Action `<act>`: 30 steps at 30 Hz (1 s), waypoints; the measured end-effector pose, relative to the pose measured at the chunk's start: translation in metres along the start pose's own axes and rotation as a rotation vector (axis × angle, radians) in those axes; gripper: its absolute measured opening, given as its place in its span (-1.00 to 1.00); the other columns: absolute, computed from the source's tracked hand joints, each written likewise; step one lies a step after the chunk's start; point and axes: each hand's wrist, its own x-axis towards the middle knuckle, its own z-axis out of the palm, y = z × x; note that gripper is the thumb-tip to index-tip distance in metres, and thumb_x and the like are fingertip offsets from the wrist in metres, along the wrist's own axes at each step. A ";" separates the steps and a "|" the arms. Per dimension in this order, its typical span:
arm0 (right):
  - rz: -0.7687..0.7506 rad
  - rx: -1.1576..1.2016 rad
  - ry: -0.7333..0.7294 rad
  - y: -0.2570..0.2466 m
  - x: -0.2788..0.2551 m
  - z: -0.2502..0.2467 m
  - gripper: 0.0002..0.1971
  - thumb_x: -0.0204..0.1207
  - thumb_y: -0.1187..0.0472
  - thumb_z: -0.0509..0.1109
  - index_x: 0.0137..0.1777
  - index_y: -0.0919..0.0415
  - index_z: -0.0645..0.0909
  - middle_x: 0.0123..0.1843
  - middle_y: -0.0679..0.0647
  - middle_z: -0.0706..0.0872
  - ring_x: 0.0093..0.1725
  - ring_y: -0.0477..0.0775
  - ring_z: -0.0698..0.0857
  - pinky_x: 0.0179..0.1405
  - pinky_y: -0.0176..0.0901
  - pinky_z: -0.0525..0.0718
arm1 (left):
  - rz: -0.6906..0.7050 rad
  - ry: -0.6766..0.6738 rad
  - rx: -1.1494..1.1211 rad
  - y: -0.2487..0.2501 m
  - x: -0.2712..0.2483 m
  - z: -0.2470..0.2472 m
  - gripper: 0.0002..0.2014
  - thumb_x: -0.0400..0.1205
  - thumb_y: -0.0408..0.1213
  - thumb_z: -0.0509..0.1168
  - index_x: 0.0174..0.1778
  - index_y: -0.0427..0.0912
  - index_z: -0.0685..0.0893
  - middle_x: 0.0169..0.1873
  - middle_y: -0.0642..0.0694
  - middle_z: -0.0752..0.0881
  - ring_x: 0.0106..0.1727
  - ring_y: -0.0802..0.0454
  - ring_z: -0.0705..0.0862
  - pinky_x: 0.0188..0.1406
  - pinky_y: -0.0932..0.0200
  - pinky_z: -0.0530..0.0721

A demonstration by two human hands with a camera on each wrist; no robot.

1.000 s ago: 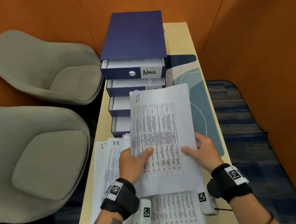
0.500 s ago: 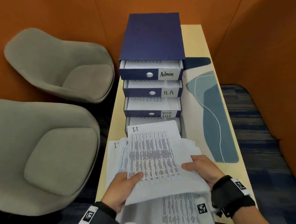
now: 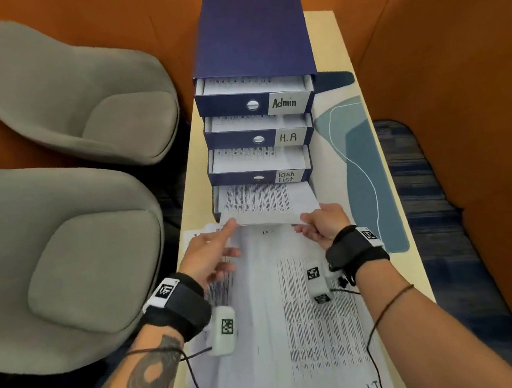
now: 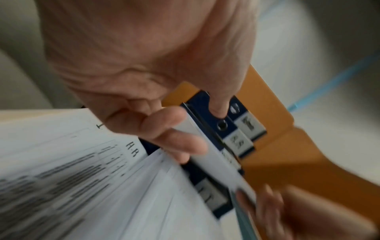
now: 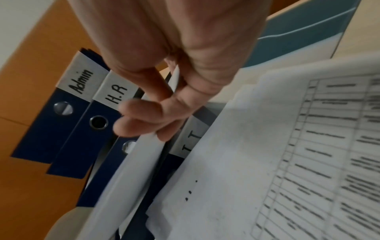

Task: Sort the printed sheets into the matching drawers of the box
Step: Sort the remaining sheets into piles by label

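Thin printed sheet [image 3: 268, 203] pinched at near corners by left hand [image 3: 212, 254] and right hand [image 3: 325, 226] – over bottom drawer [image 3: 215, 204] of blue card box [image 3: 251, 31]; drawer front hidden

I sat in a small booth closed in by orange padded walls [image 3: 442, 60], which ran from nine o'clock round behind to three o'clock. A narrow table [image 3: 323, 31] of pale wood stretched away from me toward twelve o'clock, its far end meeting the wall. A desk mat [image 3: 361, 165] in blue and teal shapes with a thin white line lay on it at about one o'clock. Two grey upholstered armchairs [image 3: 60, 87] stood at my nine and ten o'clock, one nearer [image 3: 67, 259], one farther. Dark blue patterned carpet [image 3: 430, 195] covered the floor at three o'clock. The light was even and soft.
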 end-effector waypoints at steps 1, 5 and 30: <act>-0.005 0.026 0.013 -0.002 0.004 0.004 -0.45 0.63 0.67 0.21 0.62 0.58 0.27 0.25 0.50 0.66 -0.34 0.16 0.86 -0.51 -0.27 0.74 | 0.034 0.047 0.058 -0.008 -0.001 0.004 -0.42 0.52 0.40 0.43 0.17 -0.01 0.65 -0.19 -0.07 0.91 -0.50 0.04 0.69 -0.52 0.23 0.47; -0.095 -0.114 0.066 -0.004 0.012 -0.004 -0.19 0.52 0.39 0.60 0.65 0.57 0.24 0.21 0.42 0.78 0.02 0.27 0.84 0.21 0.12 0.83 | 0.226 0.066 0.657 -0.057 -0.003 0.039 -0.49 0.56 0.34 0.41 0.16 -0.01 0.61 -0.01 0.08 0.78 -0.03 0.03 0.77 0.11 0.02 0.75; -0.111 -1.595 0.252 0.056 -0.109 -0.149 -0.74 0.64 0.12 0.38 0.30 0.06 0.56 0.19 0.10 0.67 0.20 0.22 0.70 0.21 0.11 0.69 | 1.162 -0.339 1.535 -0.014 -0.032 0.191 -0.10 0.52 0.13 0.55 0.72 0.23 0.23 0.81 0.07 0.13 0.84 -0.11 -0.03 0.76 -0.34 -0.28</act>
